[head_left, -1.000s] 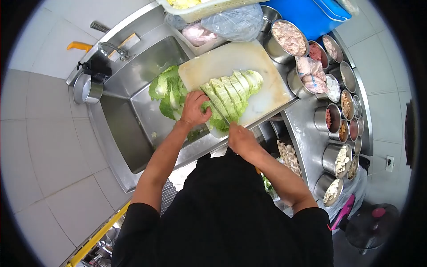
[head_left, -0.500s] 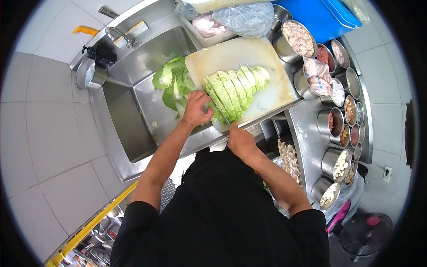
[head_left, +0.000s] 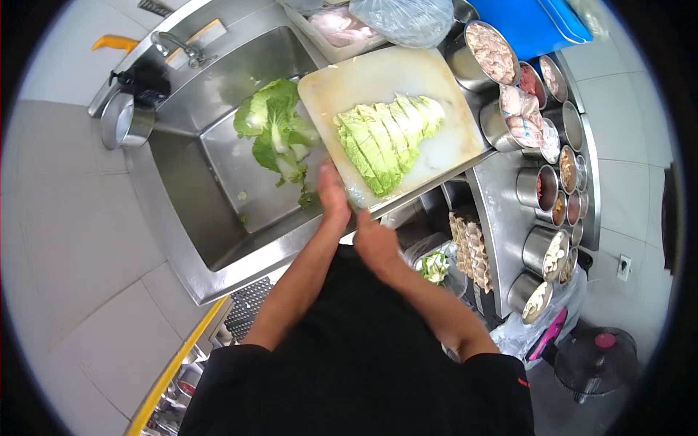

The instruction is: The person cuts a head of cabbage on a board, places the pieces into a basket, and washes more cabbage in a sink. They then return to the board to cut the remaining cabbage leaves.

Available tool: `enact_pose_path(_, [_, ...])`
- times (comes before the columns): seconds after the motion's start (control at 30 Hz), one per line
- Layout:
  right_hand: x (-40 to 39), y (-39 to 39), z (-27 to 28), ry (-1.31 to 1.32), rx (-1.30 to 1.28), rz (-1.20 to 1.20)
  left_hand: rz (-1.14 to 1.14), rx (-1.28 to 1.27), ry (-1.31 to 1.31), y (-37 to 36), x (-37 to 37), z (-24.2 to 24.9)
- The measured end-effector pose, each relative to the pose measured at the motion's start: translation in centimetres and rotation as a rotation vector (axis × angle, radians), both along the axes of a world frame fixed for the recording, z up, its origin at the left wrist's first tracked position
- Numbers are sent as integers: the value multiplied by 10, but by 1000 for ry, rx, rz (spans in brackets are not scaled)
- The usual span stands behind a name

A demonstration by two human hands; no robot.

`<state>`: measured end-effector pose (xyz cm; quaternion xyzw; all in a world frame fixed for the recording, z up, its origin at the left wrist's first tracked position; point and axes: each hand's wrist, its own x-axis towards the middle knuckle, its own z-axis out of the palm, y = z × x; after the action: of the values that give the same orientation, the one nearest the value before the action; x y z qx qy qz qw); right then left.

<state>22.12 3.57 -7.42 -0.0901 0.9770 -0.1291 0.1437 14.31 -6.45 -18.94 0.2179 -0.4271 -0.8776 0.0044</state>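
Sliced green cabbage (head_left: 385, 142) lies in long cut strips on a pale cutting board (head_left: 334, 83), which rests over the right part of a steel sink. My left hand (head_left: 333, 195) is at the board's near left corner, upright and blurred, with its fingers pointing away from me. Close beside it, my right hand (head_left: 373, 240) is closed around the knife's handle, its blade hardly visible at the board's edge. Loose green leaves (head_left: 275, 127) lie in the sink beyond my left hand.
The steel sink (head_left: 218, 196) has a tap (head_left: 190, 52) at its back left and a metal pot (head_left: 127, 122) on its left rim. Steel containers of food (head_left: 491, 54) crowd the right counter. An egg tray (head_left: 471, 251) sits below. A clear bag (head_left: 407, 18) lies behind the board.
Both hands have moved toward me and off the cabbage, down to the board's near left corner. The knife has left the cabbage. The whole view has shifted slightly.
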Motion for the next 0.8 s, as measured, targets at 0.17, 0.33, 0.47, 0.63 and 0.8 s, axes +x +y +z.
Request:
enact_pose_path(0.17, [5,-39,32,-65,-68,-49,258,396,-269,-42,2,55])
enact_pose_path(0.33, [-11,-2,85,130,-198,-162,24,800,-497,-98,-1,45])
enact_pose_path(0.47, [-10,61,100,268,-202,-315,-76,380,-394,-48,32,85])
enact_pose_path(0.63, [54,168,129,482,-118,-457,-689,-109,37,131,142,68])
enact_pose_path(0.8, [122,245,135,405,-38,-612,-1237,-1158,406,231,206,19])
